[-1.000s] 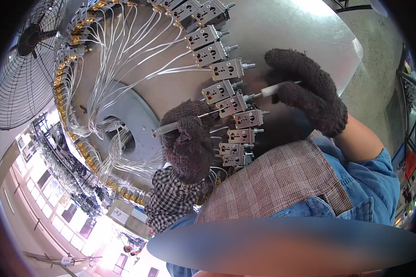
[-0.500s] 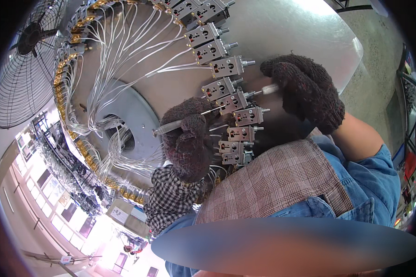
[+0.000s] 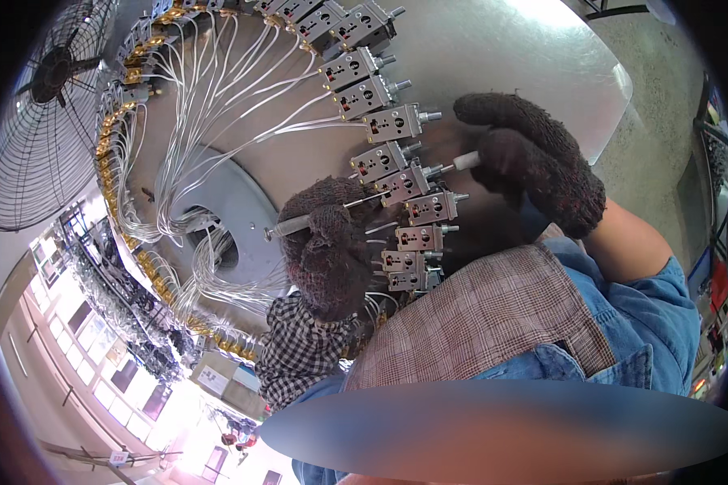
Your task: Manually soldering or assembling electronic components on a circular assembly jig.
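My left hand (image 3: 325, 246), in a dark knitted glove, grips a thin screwdriver (image 3: 291, 227) by its grey handle. Its slim blade reaches right to the face of a small silver metal box (image 3: 406, 185) with a shaft, which looks like a thermostat control. On the other side, my right hand (image 3: 538, 158), gloved the same way, is closed around a whitish cylindrical piece (image 3: 466, 160). That piece lines up with the shaft end of the same box and seems to meet it. The upper fingers of this hand stretch forward, and the rest of the piece is hidden.
Several similar boxes (image 3: 391, 124) stand along the rim of a round metal plate (image 3: 299, 158). White wires (image 3: 206, 121) run from them to a grey ring (image 3: 247, 190) with a central hole. A bare metal tabletop (image 3: 493, 48) lies beyond; a caged fan (image 3: 57, 73) stands at left.
The right hand's fingers have shifted and turned around the whitish piece, which sits slightly further left. The screwdriver tip has risen a little. Both hands keep their holds.
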{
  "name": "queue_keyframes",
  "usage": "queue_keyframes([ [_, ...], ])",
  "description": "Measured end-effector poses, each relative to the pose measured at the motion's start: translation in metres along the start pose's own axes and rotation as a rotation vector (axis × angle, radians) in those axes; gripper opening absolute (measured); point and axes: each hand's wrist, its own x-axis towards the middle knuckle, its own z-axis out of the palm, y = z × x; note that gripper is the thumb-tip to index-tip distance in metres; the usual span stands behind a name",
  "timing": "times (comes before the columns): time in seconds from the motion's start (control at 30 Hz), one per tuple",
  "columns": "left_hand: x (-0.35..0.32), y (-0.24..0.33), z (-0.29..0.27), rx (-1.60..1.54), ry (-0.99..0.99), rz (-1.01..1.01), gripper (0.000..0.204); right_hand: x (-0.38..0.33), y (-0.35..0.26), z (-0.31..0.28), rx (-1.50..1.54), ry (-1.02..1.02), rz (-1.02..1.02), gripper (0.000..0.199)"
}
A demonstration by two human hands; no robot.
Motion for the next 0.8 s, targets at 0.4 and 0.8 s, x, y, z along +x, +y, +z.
queue_keyframes([
  [0.4, 0.002, -0.003, -0.004, 0.034, -0.062, 0.053, 0.028, 0.002, -0.005, 0.001, 0.089, 0.025, 0.158, 0.043],
  [0.8, 0.005, -0.003, -0.008, 0.032, -0.114, 0.045, 0.027, 0.004, 0.006, 0.002, -0.045, 0.041, -0.136, 0.035],
])
